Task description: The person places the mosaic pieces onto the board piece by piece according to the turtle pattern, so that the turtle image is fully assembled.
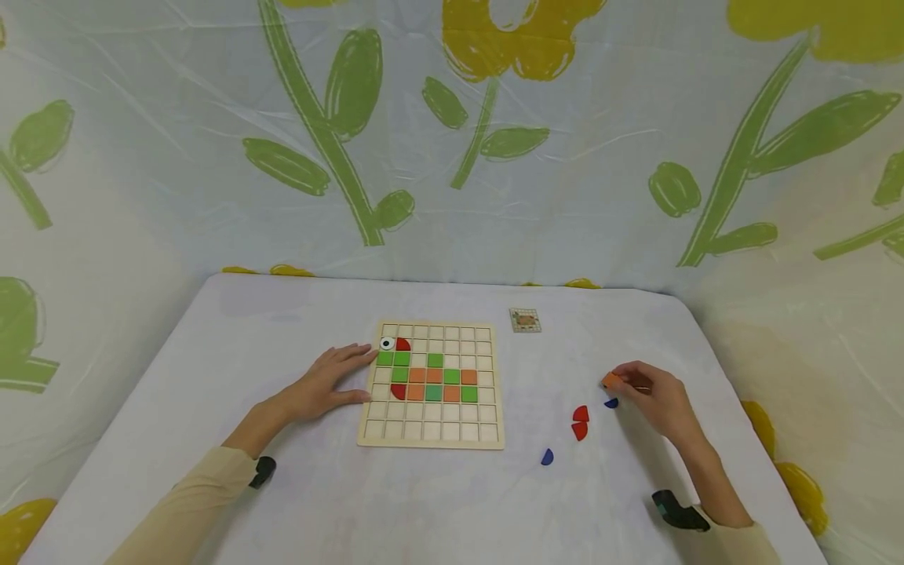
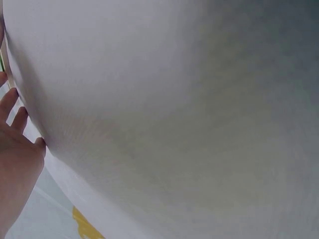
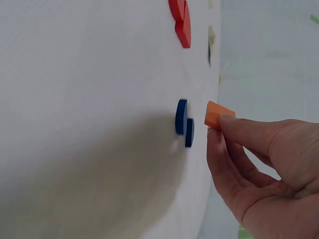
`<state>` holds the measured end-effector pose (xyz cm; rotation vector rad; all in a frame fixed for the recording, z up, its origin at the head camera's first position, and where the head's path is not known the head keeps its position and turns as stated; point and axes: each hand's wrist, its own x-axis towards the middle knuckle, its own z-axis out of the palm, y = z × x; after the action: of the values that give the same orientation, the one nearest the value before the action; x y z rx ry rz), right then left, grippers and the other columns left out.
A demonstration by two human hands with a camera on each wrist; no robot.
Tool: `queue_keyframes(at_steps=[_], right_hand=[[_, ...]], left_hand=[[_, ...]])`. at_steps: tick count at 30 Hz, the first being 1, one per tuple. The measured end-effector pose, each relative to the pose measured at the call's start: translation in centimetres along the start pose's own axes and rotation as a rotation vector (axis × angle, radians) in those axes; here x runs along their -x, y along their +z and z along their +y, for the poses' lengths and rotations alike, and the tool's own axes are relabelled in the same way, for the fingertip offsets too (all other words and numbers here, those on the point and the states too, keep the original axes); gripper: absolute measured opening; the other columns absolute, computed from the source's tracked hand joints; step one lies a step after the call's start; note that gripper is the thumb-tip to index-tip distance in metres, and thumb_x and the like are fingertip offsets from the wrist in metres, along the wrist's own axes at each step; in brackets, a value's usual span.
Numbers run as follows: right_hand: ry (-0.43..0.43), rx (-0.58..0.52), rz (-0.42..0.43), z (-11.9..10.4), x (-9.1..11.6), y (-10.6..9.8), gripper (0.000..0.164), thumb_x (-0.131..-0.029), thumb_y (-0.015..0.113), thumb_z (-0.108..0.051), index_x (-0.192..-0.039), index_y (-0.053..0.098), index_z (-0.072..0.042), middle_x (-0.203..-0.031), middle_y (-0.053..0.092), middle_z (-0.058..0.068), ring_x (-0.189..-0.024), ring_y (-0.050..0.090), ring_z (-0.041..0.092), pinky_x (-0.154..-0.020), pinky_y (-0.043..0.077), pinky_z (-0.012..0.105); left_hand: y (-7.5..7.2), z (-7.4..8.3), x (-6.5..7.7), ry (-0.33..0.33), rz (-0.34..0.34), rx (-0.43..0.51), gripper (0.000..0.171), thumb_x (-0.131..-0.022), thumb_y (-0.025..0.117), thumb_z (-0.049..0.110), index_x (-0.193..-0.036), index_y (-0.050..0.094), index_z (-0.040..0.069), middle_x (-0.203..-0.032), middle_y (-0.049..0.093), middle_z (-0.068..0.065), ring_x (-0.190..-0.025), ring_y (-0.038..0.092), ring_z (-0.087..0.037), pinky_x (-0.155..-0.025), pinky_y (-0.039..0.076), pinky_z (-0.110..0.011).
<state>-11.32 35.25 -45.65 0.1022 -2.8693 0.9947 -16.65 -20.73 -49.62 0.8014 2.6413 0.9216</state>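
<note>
A wooden grid board (image 1: pixel 431 431) lies left of centre in the head view, its cells partly filled with green, orange and red tiles and a round eye piece (image 1: pixel 387 344). At its left edge rests my left hand (image 1: pixel 321 386), fingers extended and spread. Over at the right, my right hand (image 1: pixel 657 399) pinches an orange tile (image 3: pixel 213 114) between thumb and fingers, held above the table. Just below that tile are dark blue pieces (image 3: pixel 181 117) with curved edges. Two red quarter-round pieces (image 1: pixel 580 413) lie nearer the board.
A small pattern card (image 1: pixel 526 320) lies beyond the board's right corner. One more blue half-round piece (image 1: pixel 547 457) sits between the board and me. White cloth covers the table (image 1: pixel 452 510), and a flower-printed curtain (image 1: pixel 586 188) stands behind it.
</note>
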Motion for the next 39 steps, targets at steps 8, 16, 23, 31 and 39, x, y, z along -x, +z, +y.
queue_keyframes(at_steps=[8,16,23,31,39], right_hand=[[0.021,-0.052,-0.033,-2.1,-1.5,1.6,0.02,-0.097,0.073,-0.011,-0.115,0.072,-0.002,-0.107,0.073,0.015,-0.1,0.07,0.034,-0.078,0.048,0.008],[-0.013,-0.081,-0.045,-3.8,-2.9,3.6,0.019,-0.096,0.074,-0.009,-0.114,0.073,-0.003,-0.104,0.074,0.011,-0.098,0.071,0.031,-0.084,0.058,0.023],[-0.044,-0.115,-0.068,-5.2,-3.8,5.0,0.018,-0.096,0.075,-0.01,-0.113,0.073,-0.004,-0.104,0.074,0.01,-0.098,0.071,0.031,-0.088,0.06,0.041],[-0.061,-0.162,-0.089,-6.9,-4.8,6.7,0.018,-0.094,0.075,-0.007,-0.112,0.073,-0.003,-0.103,0.074,0.01,-0.097,0.072,0.029,-0.088,0.059,0.044],[-0.093,-0.226,-0.14,-8.0,-5.6,8.2,0.019,-0.095,0.076,-0.01,-0.112,0.073,-0.004,-0.108,0.074,0.009,-0.1,0.071,0.027,-0.09,0.058,0.042]], left_hand=[[0.1,-0.2,0.1,-0.008,0.0,-0.003,0.081,-0.094,0.075,0.041,-0.159,0.039,0.01,-0.165,0.033,-0.014,-0.153,0.021,-0.039,-0.123,0.005,-0.063],[0.1,-0.2,0.1,-0.005,-0.002,0.001,0.081,-0.094,0.075,0.041,-0.16,0.039,0.011,-0.165,0.033,-0.013,-0.154,0.021,-0.038,-0.123,0.004,-0.063],[0.0,-0.1,0.0,0.006,-0.001,-0.009,0.08,-0.094,0.076,0.038,-0.159,0.039,0.01,-0.165,0.033,-0.014,-0.154,0.021,-0.038,-0.123,0.005,-0.062],[-0.1,0.0,-0.1,0.01,0.006,-0.02,0.079,-0.094,0.076,0.039,-0.159,0.04,0.009,-0.164,0.034,-0.015,-0.153,0.022,-0.039,-0.123,0.005,-0.063],[-0.2,0.0,0.0,0.022,0.013,-0.023,0.078,-0.094,0.075,0.037,-0.158,0.041,0.008,-0.163,0.035,-0.016,-0.152,0.023,-0.041,-0.123,0.006,-0.063]])
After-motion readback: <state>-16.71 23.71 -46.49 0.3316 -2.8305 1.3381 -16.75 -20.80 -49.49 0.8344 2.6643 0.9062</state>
